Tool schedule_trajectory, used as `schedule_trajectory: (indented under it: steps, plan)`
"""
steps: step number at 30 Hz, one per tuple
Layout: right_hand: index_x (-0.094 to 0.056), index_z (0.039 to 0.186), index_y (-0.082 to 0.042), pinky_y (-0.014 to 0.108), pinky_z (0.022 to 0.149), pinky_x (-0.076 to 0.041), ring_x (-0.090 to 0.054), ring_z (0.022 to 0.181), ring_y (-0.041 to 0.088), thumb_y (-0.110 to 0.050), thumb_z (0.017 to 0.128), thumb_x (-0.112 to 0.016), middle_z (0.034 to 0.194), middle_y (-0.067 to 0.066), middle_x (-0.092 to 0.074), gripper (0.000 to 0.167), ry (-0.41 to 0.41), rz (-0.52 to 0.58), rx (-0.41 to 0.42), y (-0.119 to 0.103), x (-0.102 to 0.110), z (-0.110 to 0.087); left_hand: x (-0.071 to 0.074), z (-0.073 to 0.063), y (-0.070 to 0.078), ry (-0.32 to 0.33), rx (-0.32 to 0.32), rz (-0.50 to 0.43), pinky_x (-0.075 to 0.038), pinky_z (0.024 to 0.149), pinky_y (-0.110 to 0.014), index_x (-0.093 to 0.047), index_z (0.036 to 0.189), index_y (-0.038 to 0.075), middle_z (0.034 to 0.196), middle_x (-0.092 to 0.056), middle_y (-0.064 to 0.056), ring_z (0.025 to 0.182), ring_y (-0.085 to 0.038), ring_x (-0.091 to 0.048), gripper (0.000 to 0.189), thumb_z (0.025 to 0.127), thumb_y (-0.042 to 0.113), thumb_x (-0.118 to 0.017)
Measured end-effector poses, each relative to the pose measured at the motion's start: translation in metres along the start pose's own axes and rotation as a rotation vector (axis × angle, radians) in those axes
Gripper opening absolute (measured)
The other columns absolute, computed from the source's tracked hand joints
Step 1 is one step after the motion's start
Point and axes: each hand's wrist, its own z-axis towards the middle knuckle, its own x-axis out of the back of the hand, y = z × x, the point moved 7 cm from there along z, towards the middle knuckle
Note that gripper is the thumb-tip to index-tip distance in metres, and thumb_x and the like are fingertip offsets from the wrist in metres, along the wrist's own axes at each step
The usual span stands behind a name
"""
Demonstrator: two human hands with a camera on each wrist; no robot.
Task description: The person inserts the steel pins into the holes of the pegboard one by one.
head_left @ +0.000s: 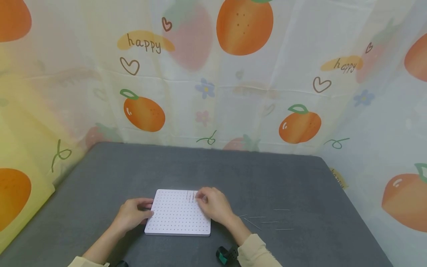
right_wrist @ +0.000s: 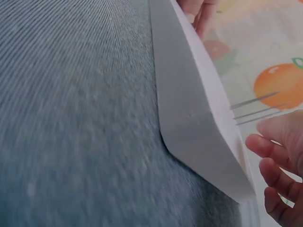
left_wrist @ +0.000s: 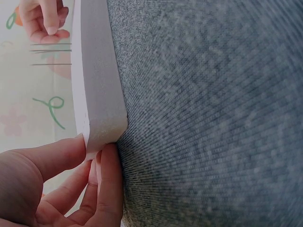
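A white board (head_left: 178, 215) with rows of small holes lies flat on the dark table. My left hand (head_left: 132, 214) grips its left edge; the left wrist view shows the thumb (left_wrist: 61, 156) against the top edge and fingers around the side. Three thin metal pins (head_left: 190, 196) stand upright near the board's far right corner. Just right of them is my right hand (head_left: 213, 204), over the board's right edge. Its fingers are loosely bent, thumb and index tips (right_wrist: 255, 143) close together, and I see no pin between them in the right wrist view.
Several loose thin pins (head_left: 269, 222) lie scattered on the table to the right of the board. A dark strapped device (head_left: 227, 255) is by the right wrist. The grey tabletop (head_left: 213, 167) ends at a fruit-patterned curtain (head_left: 240, 92) behind.
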Motion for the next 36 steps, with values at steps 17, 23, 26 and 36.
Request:
schedule_trajectory:
  steps: [17, 23, 26, 36]
  plan:
    - [-0.063, 0.095, -0.018, 0.02, 0.068, -0.047, -0.054, 0.078, 0.006, -0.015, 0.084, -0.064, 0.086, -0.009, -0.06, 0.012, -0.017, 0.098, 0.093, 0.019, 0.029, -0.017, 0.0, -0.001, 0.002, 0.001, -0.005, 0.005, -0.055, 0.058, -0.031, -0.059, 0.116, -0.003, 0.1, -0.063, -0.015, 0.07, -0.016, -0.061, 0.042, 0.076, 0.004, -0.068]
    - [-0.063, 0.097, -0.018, 0.023, 0.068, -0.048, -0.055, 0.081, 0.004, -0.015, 0.083, -0.066, 0.088, -0.011, -0.06, 0.014, -0.041, 0.123, 0.097, 0.027, 0.04, -0.024, 0.0, 0.0, 0.001, 0.001, -0.001, -0.001, -0.055, 0.058, -0.031, -0.059, 0.116, -0.003, 0.101, -0.064, -0.016, 0.07, -0.016, -0.061, 0.042, 0.076, 0.003, -0.068]
    - [-0.064, 0.097, -0.019, 0.025, 0.069, -0.049, -0.056, 0.082, 0.004, -0.016, 0.083, -0.067, 0.089, -0.012, -0.061, 0.015, -0.037, 0.131, 0.094, 0.032, 0.046, -0.026, 0.0, 0.0, 0.001, -0.003, -0.001, -0.003, -0.055, 0.058, -0.031, -0.059, 0.117, -0.003, 0.101, -0.063, -0.016, 0.07, -0.016, -0.061, 0.042, 0.076, 0.003, -0.068]
    - [-0.064, 0.098, -0.018, 0.031, 0.071, -0.051, -0.057, 0.085, 0.003, -0.016, 0.082, -0.068, 0.091, -0.015, -0.061, 0.016, -0.036, 0.179, 0.057, 0.053, 0.064, -0.037, 0.0, -0.001, 0.002, -0.003, 0.005, -0.003, -0.055, 0.059, -0.031, -0.058, 0.117, -0.003, 0.102, -0.063, -0.016, 0.072, -0.016, -0.061, 0.043, 0.076, 0.003, -0.068]
